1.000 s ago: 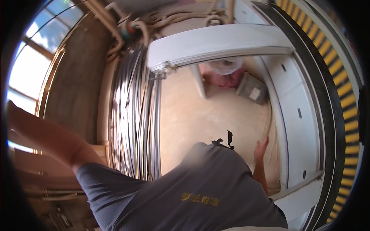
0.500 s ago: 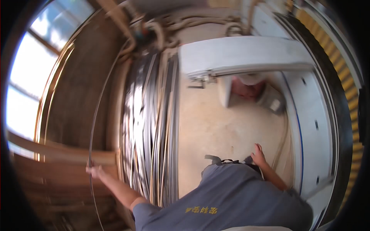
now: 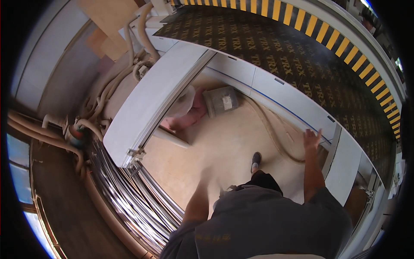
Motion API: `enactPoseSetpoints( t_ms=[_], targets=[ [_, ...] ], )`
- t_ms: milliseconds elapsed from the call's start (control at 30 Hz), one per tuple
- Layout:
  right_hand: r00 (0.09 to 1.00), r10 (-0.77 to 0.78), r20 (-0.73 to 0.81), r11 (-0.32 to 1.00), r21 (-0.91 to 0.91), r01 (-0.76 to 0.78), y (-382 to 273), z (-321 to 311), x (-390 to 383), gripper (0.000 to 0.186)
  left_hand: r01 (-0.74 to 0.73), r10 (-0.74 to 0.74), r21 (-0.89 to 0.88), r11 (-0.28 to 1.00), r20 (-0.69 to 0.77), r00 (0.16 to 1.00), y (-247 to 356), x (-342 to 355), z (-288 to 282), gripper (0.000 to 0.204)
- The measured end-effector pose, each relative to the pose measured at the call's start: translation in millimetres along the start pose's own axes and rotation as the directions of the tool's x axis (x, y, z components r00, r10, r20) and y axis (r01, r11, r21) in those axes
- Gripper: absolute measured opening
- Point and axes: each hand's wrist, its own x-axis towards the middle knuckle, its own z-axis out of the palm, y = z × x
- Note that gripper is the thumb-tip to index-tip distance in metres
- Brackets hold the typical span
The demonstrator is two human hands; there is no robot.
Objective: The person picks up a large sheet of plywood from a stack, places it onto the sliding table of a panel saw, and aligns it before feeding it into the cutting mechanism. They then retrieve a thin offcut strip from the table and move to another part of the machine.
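Note:
My right hand [image 3: 311,139] is raised at the right, fingers spread and holding nothing, close to the white side panel [image 3: 276,84] of a long machine. Whether it touches the panel I cannot tell. My left hand [image 3: 209,176] hangs over the tan floor in front of me, smeared by motion, so its fingers do not show clearly. Left of that arm lies a bundle of long, thin metallic strips [image 3: 129,194] along the floor.
A white beam [image 3: 155,101] juts across from the machine. Under it are a grey bin [image 3: 221,101] and a red sack [image 3: 196,112]. A hose [image 3: 269,127] curves over the floor by the panel. Thick ducts [image 3: 110,86] tangle at the far left. Black-and-yellow stripes [image 3: 319,34] edge the machine's dark top.
My view has swung right toward the machine. The left hand has let go of a long thin strip and come in front of my body. My right hand has risen toward the panel.

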Motion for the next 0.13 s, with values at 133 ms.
enactPoseSetpoints(
  t_ms=[133],
  targets=[
    [0.962, -0.137, -0.238, 0.765, 0.591, 0.255, -146, -59, 82, 0.086, 0.042, 0.313, -0.705, 0.708, 0.366, 0.877, 448, 186, 181, 0.026]
  ],
)
